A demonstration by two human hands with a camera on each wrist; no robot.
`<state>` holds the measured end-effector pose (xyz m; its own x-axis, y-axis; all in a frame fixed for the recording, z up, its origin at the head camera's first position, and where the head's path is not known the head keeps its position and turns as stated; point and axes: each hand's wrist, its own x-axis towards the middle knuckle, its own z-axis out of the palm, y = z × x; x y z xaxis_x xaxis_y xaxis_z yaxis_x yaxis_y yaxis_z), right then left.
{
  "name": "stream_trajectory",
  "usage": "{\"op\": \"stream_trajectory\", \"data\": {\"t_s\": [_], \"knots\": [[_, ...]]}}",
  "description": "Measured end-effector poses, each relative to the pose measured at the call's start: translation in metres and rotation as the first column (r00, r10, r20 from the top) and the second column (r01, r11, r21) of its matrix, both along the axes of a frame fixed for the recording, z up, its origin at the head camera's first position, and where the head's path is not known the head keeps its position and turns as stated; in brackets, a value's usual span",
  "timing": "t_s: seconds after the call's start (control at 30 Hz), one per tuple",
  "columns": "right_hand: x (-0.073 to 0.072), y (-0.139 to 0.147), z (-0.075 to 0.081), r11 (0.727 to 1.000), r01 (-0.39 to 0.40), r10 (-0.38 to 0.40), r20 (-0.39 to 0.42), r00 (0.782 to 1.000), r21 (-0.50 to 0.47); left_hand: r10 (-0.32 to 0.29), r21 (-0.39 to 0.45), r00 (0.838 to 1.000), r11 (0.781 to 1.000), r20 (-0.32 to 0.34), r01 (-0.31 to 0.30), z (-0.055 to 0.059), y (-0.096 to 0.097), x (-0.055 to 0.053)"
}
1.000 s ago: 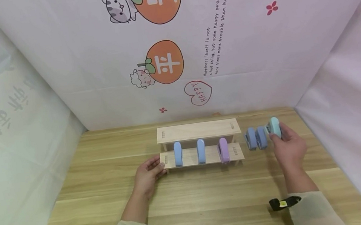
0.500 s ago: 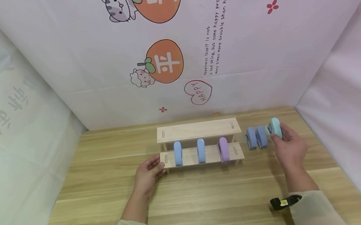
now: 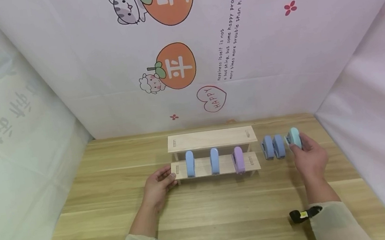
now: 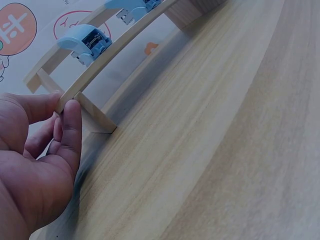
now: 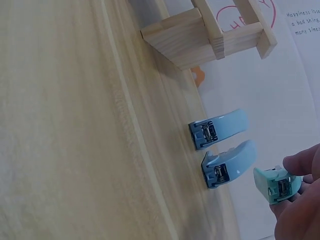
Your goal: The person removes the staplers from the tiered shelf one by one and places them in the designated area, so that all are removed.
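My right hand [image 3: 311, 159] holds a mint-green mini stapler [image 3: 293, 138] between thumb and fingers. In the right wrist view this stapler [image 5: 280, 185] appears raised off the table. Just left of it, two blue-grey staplers [image 3: 268, 147] stand side by side on the tabletop. My left hand [image 3: 157, 187] pinches the left end of the lower step of a two-step wooden rack [image 3: 202, 167]. On that step sit two light blue staplers [image 3: 190, 164] and a purple stapler [image 3: 238, 160], spaced apart. The left wrist view has my thumb [image 4: 42, 106] on top of the board's corner.
The rack's upper step [image 3: 213, 138] is bare wood and stands behind the lower one. A printed white cloth [image 3: 262, 66] hangs behind the wood-grain table [image 3: 205, 215], with more cloth at both sides.
My right hand has shifted very slightly right and toward me with the mint-green stapler. The left hand, rack and other staplers stay where they were.
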<state>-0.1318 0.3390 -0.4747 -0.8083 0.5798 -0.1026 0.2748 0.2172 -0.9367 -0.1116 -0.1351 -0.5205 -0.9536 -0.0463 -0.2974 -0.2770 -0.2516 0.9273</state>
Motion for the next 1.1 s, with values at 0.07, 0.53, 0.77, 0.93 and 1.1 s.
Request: {"op": "stream_trajectory", "data": {"t_s": [0.07, 0.53, 0.77, 0.93, 1.1], "knots": [[0.000, 0.001, -0.002, 1.000, -0.004, 0.004, 0.013, 1.000, -0.001, 0.001, 0.003, 1.000, 1.000, 0.002, -0.001, -0.001, 0.000, 0.000], [-0.003, 0.007, -0.013, 0.999, -0.040, 0.039, 0.058, 0.998, 0.028, -0.007, -0.008, 1.000, 1.000, 0.000, 0.007, -0.002, -0.001, -0.001], [-0.005, 0.009, -0.015, 0.997, -0.063, 0.058, 0.096, 0.994, 0.044, -0.012, -0.002, 1.000, 1.000, 0.000, 0.012, -0.002, -0.001, -0.001], [-0.006, 0.010, -0.017, 0.997, -0.067, 0.062, 0.110, 0.992, 0.041, -0.016, 0.003, 1.000, 1.000, 0.002, 0.016, -0.003, -0.002, -0.001], [-0.007, 0.011, -0.020, 0.997, -0.070, 0.066, 0.121, 0.990, 0.034, -0.017, -0.006, 1.000, 1.000, 0.002, 0.017, -0.004, -0.002, -0.002]]}}
